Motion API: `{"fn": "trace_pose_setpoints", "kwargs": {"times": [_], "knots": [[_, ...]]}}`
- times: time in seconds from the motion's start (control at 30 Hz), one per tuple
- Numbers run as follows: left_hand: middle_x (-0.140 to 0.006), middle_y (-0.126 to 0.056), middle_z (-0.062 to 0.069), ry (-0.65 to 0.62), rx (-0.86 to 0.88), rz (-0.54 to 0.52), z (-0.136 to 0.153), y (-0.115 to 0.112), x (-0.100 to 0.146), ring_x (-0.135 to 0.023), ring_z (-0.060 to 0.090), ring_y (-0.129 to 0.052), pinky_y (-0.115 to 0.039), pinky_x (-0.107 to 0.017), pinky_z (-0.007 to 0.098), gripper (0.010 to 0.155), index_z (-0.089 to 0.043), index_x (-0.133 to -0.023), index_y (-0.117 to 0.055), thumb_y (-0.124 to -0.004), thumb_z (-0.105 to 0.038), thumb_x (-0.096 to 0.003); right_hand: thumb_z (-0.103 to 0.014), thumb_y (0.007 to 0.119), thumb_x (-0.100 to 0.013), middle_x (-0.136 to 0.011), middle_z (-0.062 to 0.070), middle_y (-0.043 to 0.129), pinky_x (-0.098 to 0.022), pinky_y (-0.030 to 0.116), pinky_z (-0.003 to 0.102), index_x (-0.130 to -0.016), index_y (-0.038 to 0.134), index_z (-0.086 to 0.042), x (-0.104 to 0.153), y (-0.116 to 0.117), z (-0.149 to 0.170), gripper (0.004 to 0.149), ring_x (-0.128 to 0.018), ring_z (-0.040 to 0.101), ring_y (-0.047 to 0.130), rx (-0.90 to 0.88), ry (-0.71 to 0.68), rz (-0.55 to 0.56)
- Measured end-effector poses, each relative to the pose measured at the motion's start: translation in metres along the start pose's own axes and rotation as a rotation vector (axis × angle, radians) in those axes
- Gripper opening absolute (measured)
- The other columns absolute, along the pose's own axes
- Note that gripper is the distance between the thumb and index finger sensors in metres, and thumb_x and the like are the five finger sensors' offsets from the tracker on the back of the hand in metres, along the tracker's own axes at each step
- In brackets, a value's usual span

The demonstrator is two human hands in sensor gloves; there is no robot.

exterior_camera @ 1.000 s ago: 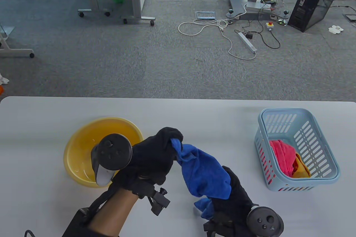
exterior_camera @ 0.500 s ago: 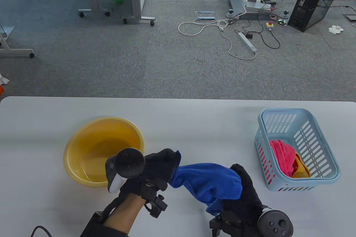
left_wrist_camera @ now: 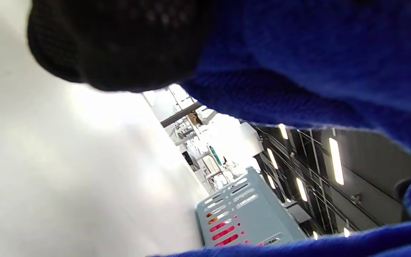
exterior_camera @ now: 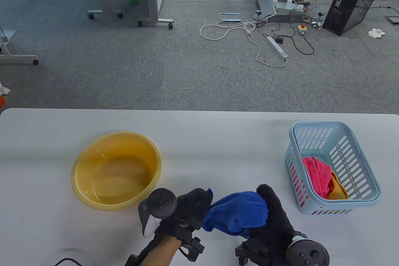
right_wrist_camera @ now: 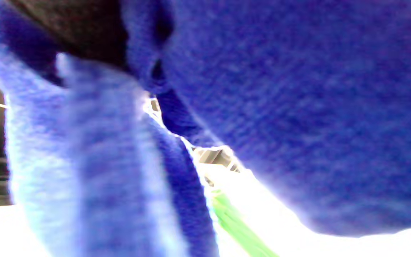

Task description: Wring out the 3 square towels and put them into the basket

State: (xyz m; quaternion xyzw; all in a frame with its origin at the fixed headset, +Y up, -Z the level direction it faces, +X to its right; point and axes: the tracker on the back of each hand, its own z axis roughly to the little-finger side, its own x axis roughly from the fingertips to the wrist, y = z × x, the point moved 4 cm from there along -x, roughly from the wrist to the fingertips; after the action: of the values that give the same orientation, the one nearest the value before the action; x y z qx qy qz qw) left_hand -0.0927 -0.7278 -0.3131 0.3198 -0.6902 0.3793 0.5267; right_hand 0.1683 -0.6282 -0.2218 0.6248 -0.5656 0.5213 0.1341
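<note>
Both gloved hands hold one blue towel (exterior_camera: 238,214) bunched between them, near the table's front edge. My left hand (exterior_camera: 199,205) grips its left end and my right hand (exterior_camera: 269,208) grips its right end. The blue towel (left_wrist_camera: 316,60) fills the top of the left wrist view, and the same blue towel (right_wrist_camera: 280,107) fills nearly all of the right wrist view. The light blue basket (exterior_camera: 367,172) stands at the right and holds a pink towel (exterior_camera: 316,174) and an orange towel (exterior_camera: 338,189). Its slotted side, the basket (left_wrist_camera: 248,214), shows in the left wrist view.
A yellow basin (exterior_camera: 90,163) with a little water stands left of the hands. The white table (exterior_camera: 218,141) stretches between basin and basket. Beyond its far edge lie grey floor, cables (exterior_camera: 249,35) and a black computer case (exterior_camera: 352,1).
Both hands came down and toward the front edge with the blue towel. The left hand left the basin's rim and moved right, closing the gap, so the towel bunched up shorter.
</note>
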Motion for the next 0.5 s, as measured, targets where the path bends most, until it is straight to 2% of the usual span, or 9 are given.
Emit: {"fn": "trace_pose_setpoints", "kwargs": {"times": [0.23,0.5], "knots": [[-0.038,-0.099,-0.006,0.008,0.052,-0.034,0.021,-0.016,0.009,-0.016,0.013,-0.102,-0.086,-0.039,0.05,0.049,-0.016,-0.078,-0.092,-0.072,-0.054,-0.054,-0.019,0.096,-0.048,-0.088,0.008,0.083,-0.07,0.068,0.058,-0.103,0.059,-0.02,-0.001,0.002,-0.007,0.067,-0.066,0.032,0.093,0.005,-0.021,-0.008],[-0.043,-0.098,-0.007,-0.091,0.005,-0.045,0.019,-0.029,0.016,-0.021,0.014,-0.104,-0.085,-0.042,0.051,0.05,-0.016,-0.084,-0.089,-0.071,-0.053,-0.0546,-0.021,0.096,-0.048,-0.088,0.009,0.084,-0.067,0.073,0.056,-0.104,0.059,-0.019,0.001,0.006,-0.009,0.067,-0.065,0.03,0.095,0.007,-0.041,-0.017]]}}
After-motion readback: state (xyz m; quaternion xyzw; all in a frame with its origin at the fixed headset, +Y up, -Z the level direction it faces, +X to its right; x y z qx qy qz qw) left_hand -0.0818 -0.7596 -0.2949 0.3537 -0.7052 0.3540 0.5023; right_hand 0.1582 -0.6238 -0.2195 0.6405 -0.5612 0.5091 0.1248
